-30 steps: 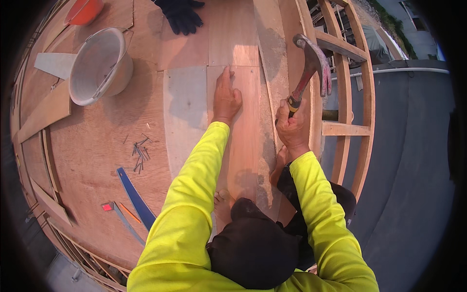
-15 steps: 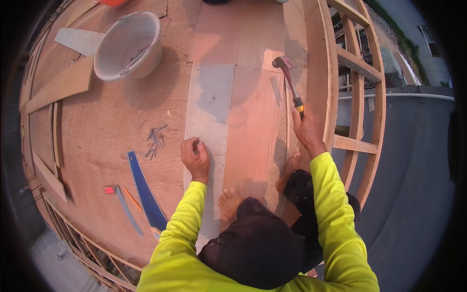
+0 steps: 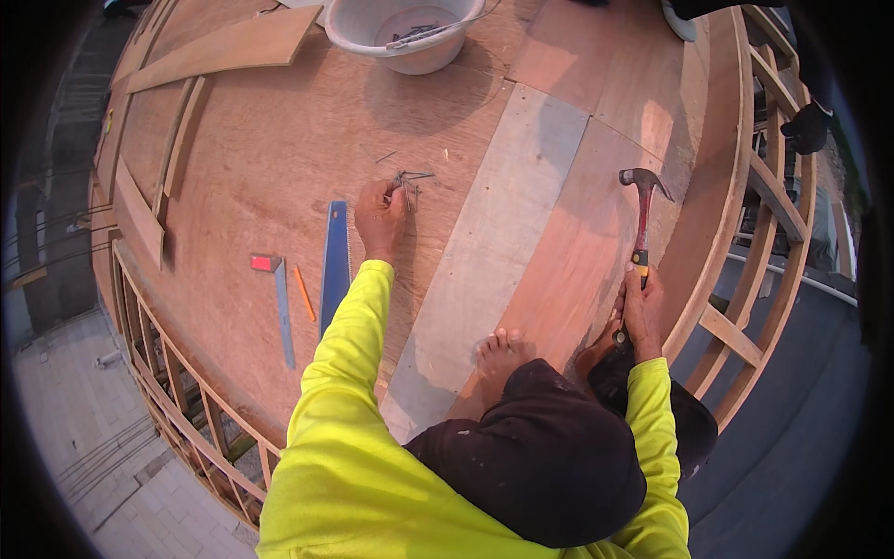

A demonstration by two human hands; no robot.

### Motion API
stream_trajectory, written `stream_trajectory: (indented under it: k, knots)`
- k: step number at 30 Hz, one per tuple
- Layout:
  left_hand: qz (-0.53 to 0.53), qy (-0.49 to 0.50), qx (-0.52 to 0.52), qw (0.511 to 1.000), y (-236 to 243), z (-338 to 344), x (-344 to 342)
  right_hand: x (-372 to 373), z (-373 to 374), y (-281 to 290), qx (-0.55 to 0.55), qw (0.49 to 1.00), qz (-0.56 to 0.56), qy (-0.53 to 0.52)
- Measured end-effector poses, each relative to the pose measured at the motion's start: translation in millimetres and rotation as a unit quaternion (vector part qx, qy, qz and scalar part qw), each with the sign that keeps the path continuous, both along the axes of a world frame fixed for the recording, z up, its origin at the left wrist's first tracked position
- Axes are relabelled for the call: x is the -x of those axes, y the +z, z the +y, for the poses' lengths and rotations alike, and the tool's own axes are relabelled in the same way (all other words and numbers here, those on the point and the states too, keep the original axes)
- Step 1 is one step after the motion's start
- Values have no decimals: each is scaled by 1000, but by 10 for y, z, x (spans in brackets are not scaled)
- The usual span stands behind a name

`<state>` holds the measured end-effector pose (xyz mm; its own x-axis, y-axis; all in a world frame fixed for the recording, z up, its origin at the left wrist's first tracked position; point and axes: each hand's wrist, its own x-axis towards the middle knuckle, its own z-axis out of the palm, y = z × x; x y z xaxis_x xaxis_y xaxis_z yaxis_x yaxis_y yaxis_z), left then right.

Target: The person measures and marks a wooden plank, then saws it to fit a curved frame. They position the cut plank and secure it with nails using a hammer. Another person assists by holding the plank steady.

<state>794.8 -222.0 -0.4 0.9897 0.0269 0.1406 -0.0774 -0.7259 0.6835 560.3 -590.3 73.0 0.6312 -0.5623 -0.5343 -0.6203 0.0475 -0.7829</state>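
My left hand (image 3: 380, 224) is down at a small pile of nails (image 3: 416, 177) on the plywood, its fingers closed around some of them; how many is hidden by the fingers. One more nail (image 3: 386, 156) lies loose just beyond. In my right hand (image 3: 643, 312) is a claw hammer (image 3: 643, 219), gripped by its black and yellow handle, head pointing away from me. A blue-bladed handsaw (image 3: 334, 256) lies left of my left forearm, its handle out of sight. Beside it are an orange pencil (image 3: 304, 293) and a try square (image 3: 284, 312) with a red stock.
A pale bucket (image 3: 349, 37) with nails inside stands at the far side. Cut plywood pieces (image 3: 228, 48) lie at far left. Timber framing (image 3: 778, 200) edges the deck on the right, with more framing (image 3: 177, 373) at lower left. A person's foot (image 3: 680, 20) shows at far right.
My left hand has gone from above the grey board to the nail pile and closed there. The right hand, with the hammer, has come lower. The view has swung left.
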Motion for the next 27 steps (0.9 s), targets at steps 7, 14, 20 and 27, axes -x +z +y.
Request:
stream_trajectory:
  k: [7,14,20,27]
  knots:
    - [143,41,-201,968,205,-775,-308,218,243,-32,-34,998,15,-41]
    - [124,36,-271,954,78,-892,-450,376,214,-209,-8,998,25,-49]
    - [58,-101,133,984,95,-1424,-336,373,269,-227,-9,999,26,-40]
    - [98,-197,312,924,-46,-2850,-407,306,321,-242,50,999,4,-22]
